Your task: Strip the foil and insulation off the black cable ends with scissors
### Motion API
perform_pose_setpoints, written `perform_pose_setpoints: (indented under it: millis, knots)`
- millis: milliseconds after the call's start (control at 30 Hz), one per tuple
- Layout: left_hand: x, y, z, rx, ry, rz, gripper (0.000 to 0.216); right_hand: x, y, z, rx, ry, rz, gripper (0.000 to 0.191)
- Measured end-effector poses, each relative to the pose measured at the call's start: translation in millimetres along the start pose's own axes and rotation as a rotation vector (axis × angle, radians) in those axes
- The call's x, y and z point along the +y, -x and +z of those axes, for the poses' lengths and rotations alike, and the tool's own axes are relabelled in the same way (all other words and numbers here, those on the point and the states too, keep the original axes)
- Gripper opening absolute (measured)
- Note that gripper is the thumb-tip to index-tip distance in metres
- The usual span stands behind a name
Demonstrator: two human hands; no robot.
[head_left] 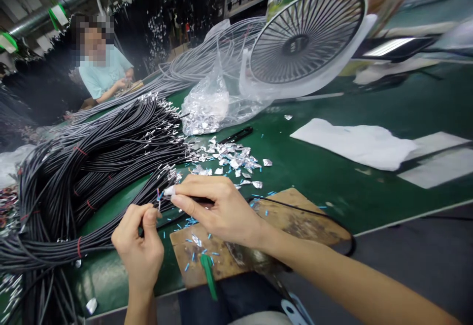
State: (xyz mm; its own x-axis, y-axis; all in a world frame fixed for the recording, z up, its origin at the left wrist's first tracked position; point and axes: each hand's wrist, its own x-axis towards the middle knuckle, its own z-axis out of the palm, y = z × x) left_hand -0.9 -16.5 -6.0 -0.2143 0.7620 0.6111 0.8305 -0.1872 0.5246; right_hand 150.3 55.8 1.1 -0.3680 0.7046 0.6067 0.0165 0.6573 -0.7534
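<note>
Two hands meet at one spot: the left hand (138, 246) pinches a cable end (159, 202) between thumb and forefinger, its thin coloured wires (158, 194) bared and pointing up. The right hand (225, 206) holds a white fingertip cover (169, 191) beside them, fingers nearly together; whether they grip a strand, from here I cannot tell. I judge the cable light and springy, its fine wires fragile, so I favour holding just below them. Beyond, smooth black cables (111, 142) lie in tied bundles, crinkled foil scraps (236, 157) litter the glossy green table (281, 177), and blue bits (193, 256) speckle a flat, stained wooden board (291, 222)
</note>
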Motion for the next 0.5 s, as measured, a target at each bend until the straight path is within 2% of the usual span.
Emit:
perform_pose_setpoints:
  millis: [133, 233, 333, 433, 500]
  knots:
    - [2, -8, -6, -0.127, 0.224, -0.120, 0.040, -2, -1, -1, -0.023, -0.041, -0.013, 0.022]
    - [3, -12, -9, -0.203, 0.400, -0.209, 0.045, -3, -2, -2, -0.064, -0.094, 0.017, 0.022]
    - [4, -11, -9, -0.152, 0.400, -0.175, 0.042, -2, -3, -2, -0.037, -0.092, 0.083, 0.023]
    - [4, -7, -6, -0.064, 0.274, -0.100, 0.030, -1, -4, -2, 0.032, -0.073, 0.141, 0.023]
    - [3, -3, -1, -0.061, 0.204, -0.061, 0.026, 0, -4, -2, 0.013, -0.089, 0.132, 0.026]
